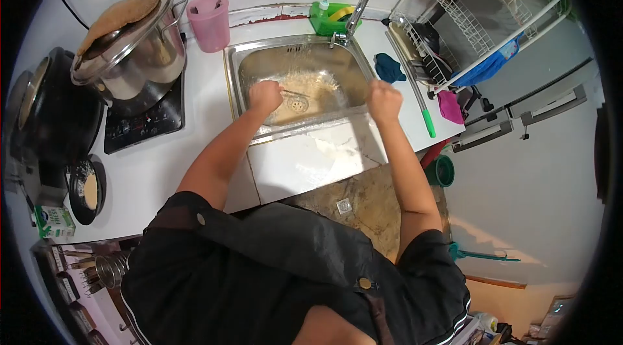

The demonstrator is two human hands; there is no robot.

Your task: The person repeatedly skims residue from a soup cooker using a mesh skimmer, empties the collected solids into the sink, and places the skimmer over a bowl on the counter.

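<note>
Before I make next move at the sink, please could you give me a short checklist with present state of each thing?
1. Left hand over the sink: ok, closed above the basin.
2. Right hand free: cannot tell; it is closed near the sink's right edge, its inside hidden.
3. Drain visible: ok.
4. Counter right of the sink clear: not ok, a dark blue cloth lies there.
5. Faucet shut off: cannot tell from this view.
6. Steel pot away from the sink: ok, it stands on the cooktop.
</note>
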